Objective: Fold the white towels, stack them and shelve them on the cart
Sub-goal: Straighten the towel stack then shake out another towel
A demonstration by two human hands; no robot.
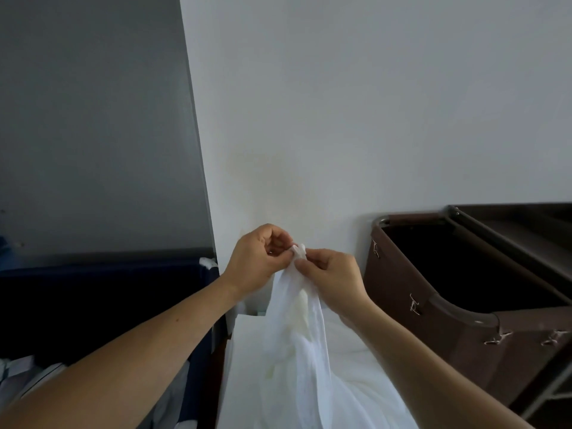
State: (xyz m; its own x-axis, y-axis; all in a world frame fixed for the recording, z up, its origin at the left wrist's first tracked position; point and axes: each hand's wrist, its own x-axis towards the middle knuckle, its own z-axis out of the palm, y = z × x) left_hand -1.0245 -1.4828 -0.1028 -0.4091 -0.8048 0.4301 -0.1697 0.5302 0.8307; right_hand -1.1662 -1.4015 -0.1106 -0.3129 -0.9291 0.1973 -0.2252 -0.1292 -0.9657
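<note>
Though limp — towel (297, 351) between both hands (257, 261) (335, 281)

1. Legible text, labels, brands, numbers or signs: none found.
2. Surfaces checked: white towel (298, 360), brown fabric hamper (433, 320), wall (371, 103). No readable marking on any of them.

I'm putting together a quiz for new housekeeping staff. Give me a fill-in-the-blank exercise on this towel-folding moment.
1. The left hand and right hand both pinch the top of a ____ towel.
2. The brown hamper stands on the person's ____ side.
3. The dark blue bin stands on the person's ____ side.
Missing words: white, right, left.
</note>
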